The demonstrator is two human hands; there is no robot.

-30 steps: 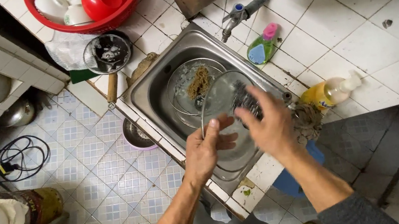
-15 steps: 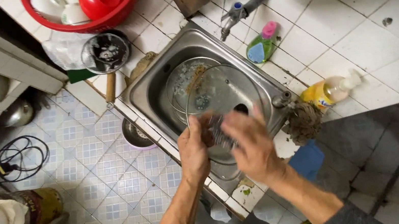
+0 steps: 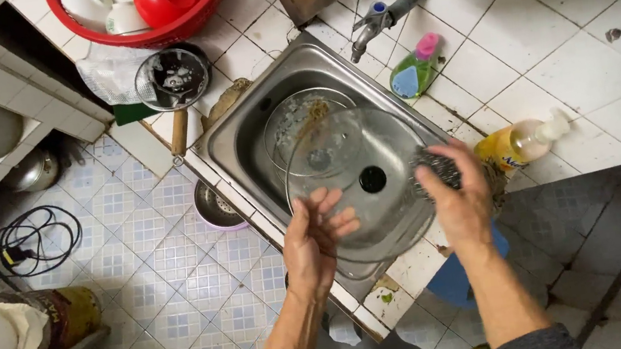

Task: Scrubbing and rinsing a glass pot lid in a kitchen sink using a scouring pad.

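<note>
A round glass pot lid [image 3: 359,180] with a black knob is held flat over the steel sink [image 3: 241,132]. My left hand [image 3: 315,242] supports its near rim with the fingers spread under the glass. My right hand [image 3: 453,196] presses a grey steel scouring pad [image 3: 434,170] against the lid's right edge. A dirty pan [image 3: 299,120] lies in the sink basin under the lid.
A tap [image 3: 378,21] stands at the sink's far rim. A green dish-soap bottle [image 3: 413,73] and a yellow pump bottle [image 3: 518,143] stand on the white tiled counter. A red basket [image 3: 137,9] of dishes and a small pot [image 3: 170,81] lie at the upper left.
The lid has been turned from a steep tilt to nearly flat and now faces up. My right hand moved from the lid's near edge to its right edge with the scouring pad.
</note>
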